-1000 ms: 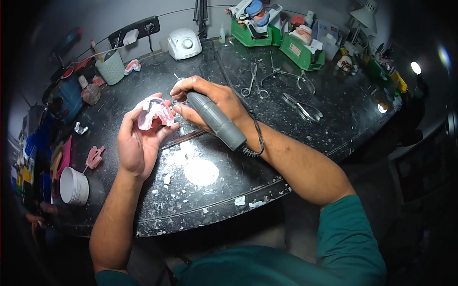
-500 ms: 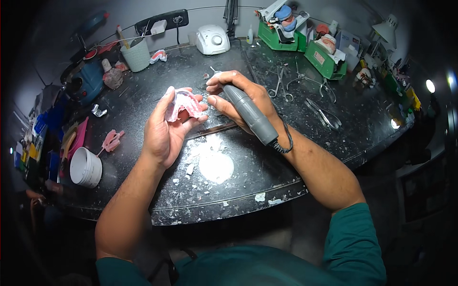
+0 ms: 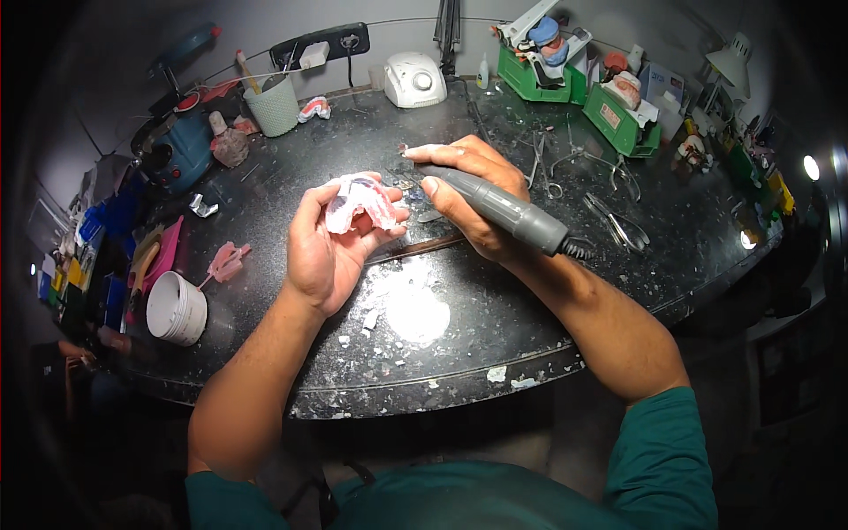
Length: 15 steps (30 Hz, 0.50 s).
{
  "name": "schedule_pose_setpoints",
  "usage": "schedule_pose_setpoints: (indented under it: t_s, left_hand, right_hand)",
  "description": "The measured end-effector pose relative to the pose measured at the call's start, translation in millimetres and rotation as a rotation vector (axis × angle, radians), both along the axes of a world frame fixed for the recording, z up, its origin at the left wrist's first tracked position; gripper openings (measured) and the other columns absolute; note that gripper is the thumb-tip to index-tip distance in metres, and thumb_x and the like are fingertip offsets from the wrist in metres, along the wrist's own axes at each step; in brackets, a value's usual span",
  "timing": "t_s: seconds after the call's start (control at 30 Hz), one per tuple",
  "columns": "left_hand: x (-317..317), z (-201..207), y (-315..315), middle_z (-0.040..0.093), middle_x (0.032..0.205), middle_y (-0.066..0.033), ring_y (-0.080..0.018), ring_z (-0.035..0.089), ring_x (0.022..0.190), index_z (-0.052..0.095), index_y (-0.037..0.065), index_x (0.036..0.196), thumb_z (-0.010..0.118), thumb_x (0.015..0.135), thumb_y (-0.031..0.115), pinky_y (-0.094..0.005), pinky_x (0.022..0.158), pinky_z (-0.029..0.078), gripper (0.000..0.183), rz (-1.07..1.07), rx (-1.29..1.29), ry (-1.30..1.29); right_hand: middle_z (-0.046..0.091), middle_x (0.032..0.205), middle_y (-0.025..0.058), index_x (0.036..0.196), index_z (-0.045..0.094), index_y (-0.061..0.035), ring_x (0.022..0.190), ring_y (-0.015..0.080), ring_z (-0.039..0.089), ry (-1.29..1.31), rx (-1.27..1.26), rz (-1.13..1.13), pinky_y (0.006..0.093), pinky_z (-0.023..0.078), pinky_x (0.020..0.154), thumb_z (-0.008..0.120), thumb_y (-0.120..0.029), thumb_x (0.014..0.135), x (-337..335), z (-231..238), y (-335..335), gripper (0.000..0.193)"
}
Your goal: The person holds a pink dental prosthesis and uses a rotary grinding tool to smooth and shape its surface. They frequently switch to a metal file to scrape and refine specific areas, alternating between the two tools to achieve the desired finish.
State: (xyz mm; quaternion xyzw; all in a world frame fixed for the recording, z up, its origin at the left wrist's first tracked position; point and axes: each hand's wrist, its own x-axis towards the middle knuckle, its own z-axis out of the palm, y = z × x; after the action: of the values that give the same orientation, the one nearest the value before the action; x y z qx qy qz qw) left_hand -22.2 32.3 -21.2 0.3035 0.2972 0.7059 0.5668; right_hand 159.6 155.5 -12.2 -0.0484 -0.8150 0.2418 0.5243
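My left hand, palm up, grips a pink and white arch-shaped denture base between thumb and fingers. The piece has rough edges and a notch facing me. To its right, my right hand is wrapped round a grey rotary handpiece, held slanting with its cord end toward my forearm. The handpiece's front end points left, above the denture base and apart from it. My fingers partly cover that tip, so I cannot make out the bur.
White crumbs lie along the black bench. A white tub and a pink piece are at left. Behind stand a pen cup and a white control box. Scissors, pliers and green bins are at right.
The denture base has turned in my left hand, its arch showing more fully. My right hand has tilted the handpiece flatter, its tip pointing more to the left. The whole view has shifted slightly.
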Motion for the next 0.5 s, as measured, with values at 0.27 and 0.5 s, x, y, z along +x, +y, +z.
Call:
schedule_pose_setpoints:
  t_s: [0.27, 0.5]
  left_hand:
    - [0.4, 0.8, 4.6, 0.068, 0.112, -0.0247, -0.0334, 0.069, 0.101, 0.058, -0.004, 0.120, 0.047, 0.103, 0.039, -0.0453, 0.091, 0.056, 0.048, -0.032, -0.011, -0.026]
    - [13.1, 4.8, -2.7, 0.069, 0.110, -0.0146, -0.0252, 0.069, 0.098, 0.060, -0.002, 0.121, 0.050, 0.105, 0.034, -0.0418, 0.089, 0.059, 0.040, 0.004, 0.004, 0.047]
  right_hand:
    - [0.073, 0.099, 0.0085, 0.113, 0.068, -0.0038, 0.091, 0.0140, 0.072, 0.037, -0.304, 0.148, 0.0289, 0.057, 0.081, 0.074, -0.016, 0.086, 3.6, -0.8, -9.7, 0.030]
    - [0.072, 0.100, 0.0098, 0.111, 0.068, -0.0067, 0.093, 0.0208, 0.072, 0.032, -0.199, 0.137, 0.0333, 0.057, 0.083, 0.079, -0.027, 0.085, 0.5, -3.5, -2.1, 0.034]
